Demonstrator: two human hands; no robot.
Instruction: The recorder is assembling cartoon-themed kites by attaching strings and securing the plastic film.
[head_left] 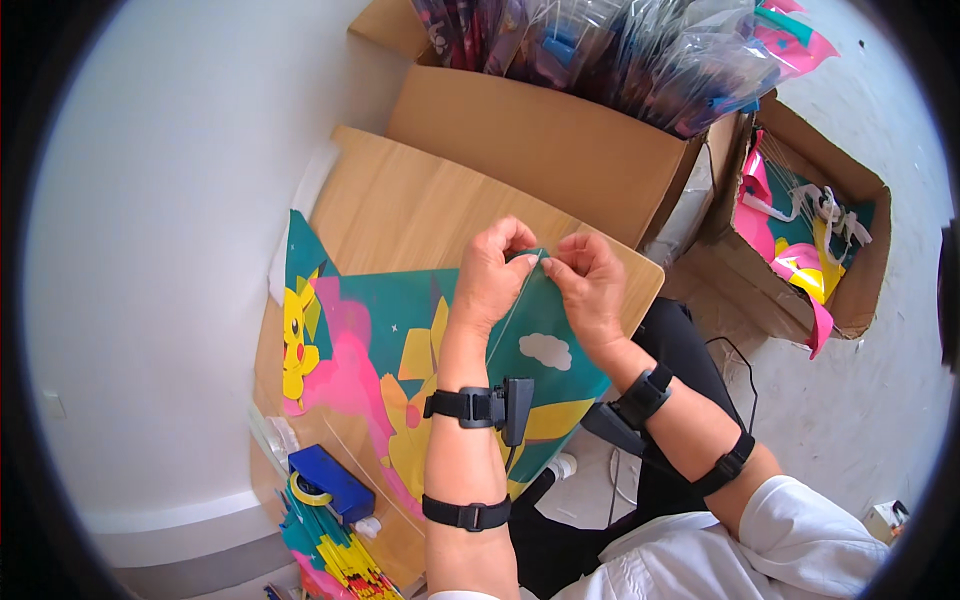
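Note:
A teal kite (545,320) with pink areas, a white cloud and yellow cartoon figures lies spread over the wooden table, its near part hanging past the edge toward my lap. At its far corner my left hand (488,280) has curled fingers, thumb and forefinger pinching the fabric. My right hand (590,285) pinches the same corner from the right, the two thumbs nearly touching. A thin pale rod or seam (508,318) runs from that corner down the kite. The fingertips hide what exactly is between them. Both forearms wear black straps with small devices.
Beyond the wooden table (400,190) stands a cardboard box (540,125) full of plastic-wrapped goods. Another open box (850,310) on the floor at right holds kite pieces. A blue tape dispenser (335,482) and bundled colourful rods (345,560) are at the near left, beside the white wall (170,250).

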